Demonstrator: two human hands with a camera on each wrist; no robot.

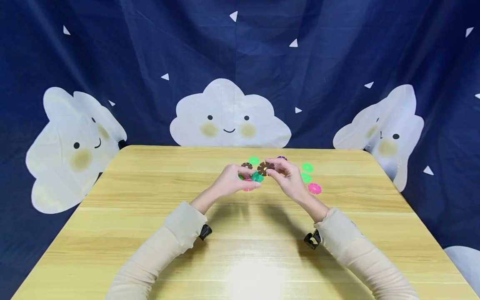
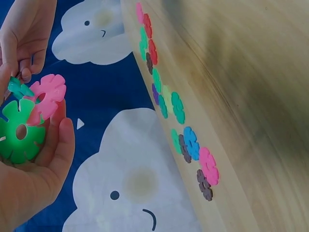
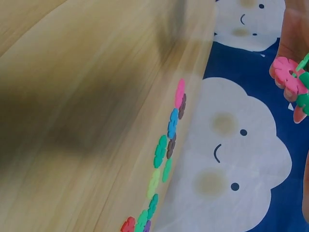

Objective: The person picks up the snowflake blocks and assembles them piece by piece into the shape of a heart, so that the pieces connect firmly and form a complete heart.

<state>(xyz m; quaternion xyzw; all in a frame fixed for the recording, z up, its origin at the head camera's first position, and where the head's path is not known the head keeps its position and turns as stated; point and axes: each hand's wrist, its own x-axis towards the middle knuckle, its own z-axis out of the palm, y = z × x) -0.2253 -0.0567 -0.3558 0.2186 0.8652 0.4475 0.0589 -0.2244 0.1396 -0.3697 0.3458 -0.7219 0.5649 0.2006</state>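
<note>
In the head view my left hand (image 1: 230,180) holds a small cluster of joined plastic snowflake discs above the far part of the table. The left wrist view shows this cluster as a green disc (image 2: 10,128), a pink disc (image 2: 54,91) and a teal disc (image 2: 18,88) slotted together. My right hand (image 1: 288,180) pinches a brown snowflake disc (image 1: 260,170) between thumb and fingers, close beside the teal part of the cluster. Whether the brown disc touches the teal one I cannot tell. In the right wrist view the left hand (image 3: 292,36) appears behind the pink disc (image 3: 285,71).
Loose snowflake discs lie along the far part of the wooden table (image 1: 150,233): a pink one (image 1: 315,188), green ones (image 1: 307,167), a blue one (image 2: 191,143), brown, red and purple ones. A dark blue curtain (image 1: 142,50) with cloud faces hangs behind the table.
</note>
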